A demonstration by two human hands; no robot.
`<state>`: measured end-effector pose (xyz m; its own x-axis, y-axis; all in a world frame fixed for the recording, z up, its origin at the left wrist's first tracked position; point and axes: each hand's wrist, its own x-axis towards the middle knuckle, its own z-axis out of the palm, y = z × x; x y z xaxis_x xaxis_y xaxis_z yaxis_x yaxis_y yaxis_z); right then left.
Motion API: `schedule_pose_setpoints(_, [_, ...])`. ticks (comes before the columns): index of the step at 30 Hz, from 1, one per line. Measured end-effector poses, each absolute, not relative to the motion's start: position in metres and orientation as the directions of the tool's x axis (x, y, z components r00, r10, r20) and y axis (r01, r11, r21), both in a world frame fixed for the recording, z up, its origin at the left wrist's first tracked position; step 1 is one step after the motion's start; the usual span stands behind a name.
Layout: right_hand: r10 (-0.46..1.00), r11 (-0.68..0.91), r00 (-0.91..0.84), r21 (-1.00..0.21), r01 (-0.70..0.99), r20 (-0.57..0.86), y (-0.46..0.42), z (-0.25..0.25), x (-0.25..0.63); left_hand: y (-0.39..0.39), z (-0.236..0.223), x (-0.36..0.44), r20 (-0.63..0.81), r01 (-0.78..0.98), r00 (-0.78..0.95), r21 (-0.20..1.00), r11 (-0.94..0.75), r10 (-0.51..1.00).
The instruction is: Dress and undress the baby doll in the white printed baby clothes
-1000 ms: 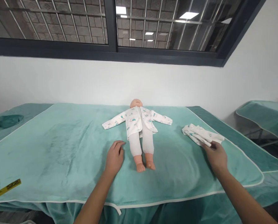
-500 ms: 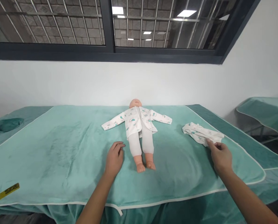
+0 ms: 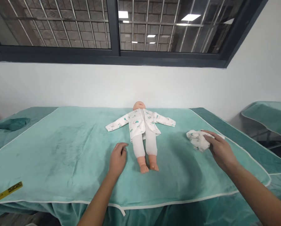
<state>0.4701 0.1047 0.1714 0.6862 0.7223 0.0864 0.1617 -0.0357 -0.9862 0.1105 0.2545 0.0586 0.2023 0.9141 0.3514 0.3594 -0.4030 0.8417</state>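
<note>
A baby doll [image 3: 150, 142] lies on its back on the green towel [image 3: 60, 175], feet toward me. It wears a white printed jacket [image 3: 137, 122], its front edges parted and its sleeves spread out, and white trousers [image 3: 137, 146]. Bunched white printed baby clothing [image 3: 198, 139] is pinched between the thumb and fingers of my right hand [image 3: 219, 149], at the doll's right in the picture. My left hand [image 3: 118, 158] rests on the towel beside the doll's legs, fingers loosely bent and holding nothing. The clothing's exact kind cannot be made out.
A yellow strip with black marks [image 3: 7, 193] lies at the left front. Behind the bed is a white wall [image 3: 95, 84] under a dark-framed barred window [image 3: 116, 58]. Another green-covered surface [image 3: 267, 116] stands at the right. The towel's white edge [image 3: 173, 204] runs along the front.
My right hand has shifted its hold on the printed clothing, now gripping from above. The clothing has gone from stretched out to bunched. My left hand stays beside the legs.
</note>
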Motion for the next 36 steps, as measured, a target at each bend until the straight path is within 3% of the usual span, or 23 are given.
schedule_pose_setpoints(3, [0.854, -0.011, 0.519, -0.998, -0.060, -0.041, 0.107, 0.204, 0.443, 0.248, 0.068, 0.113, 0.189, 0.206, 0.078, 0.958, -0.201, 0.979])
schedule_pose_setpoints(5, [0.904, 0.038, 0.428, -0.994, -0.104, -0.010, 0.109, 0.223, 0.426, 0.236, 0.081, 0.119, 0.131, 0.112, 0.086, 0.984, -0.140, 0.988])
schedule_pose_setpoints(12, [0.944, 0.296, 0.131, -0.952, 0.077, 0.304, 0.118, 0.270, 0.360, 0.173, 0.161, 0.151, 0.200, -0.129, 0.318, 0.977, -0.167, 0.927])
schedule_pose_setpoints(18, [0.904, 0.407, -0.260, -0.871, 0.276, 0.341, 0.106, 0.273, 0.323, 0.153, 0.200, 0.152, 0.250, -0.245, 0.329, 0.954, -0.174, 0.911])
schedule_pose_setpoints(22, [0.884, 0.466, -0.309, -0.706, 0.534, 0.350, 0.109, 0.257, 0.319, 0.157, 0.205, 0.151, 0.209, -0.235, 0.359, 0.963, -0.129, 0.910])
schedule_pose_setpoints(27, [0.848, 0.509, -0.394, -0.339, 0.791, 0.355, 0.125, 0.252, 0.320, 0.178, 0.208, 0.153, 0.179, -0.250, 0.252, 0.961, -0.115, 0.951])
schedule_pose_setpoints(32, [0.777, 0.545, -0.469, -0.076, 0.835, 0.421, 0.138, 0.263, 0.317, 0.189, 0.221, 0.151, 0.154, -0.322, 0.165, 0.942, -0.095, 0.974])
schedule_pose_setpoints(36, [0.745, 0.567, -0.494, -0.036, 0.823, 0.449, 0.144, 0.268, 0.314, 0.189, 0.225, 0.148, 0.165, -0.296, 0.171, 0.949, -0.109, 0.971])
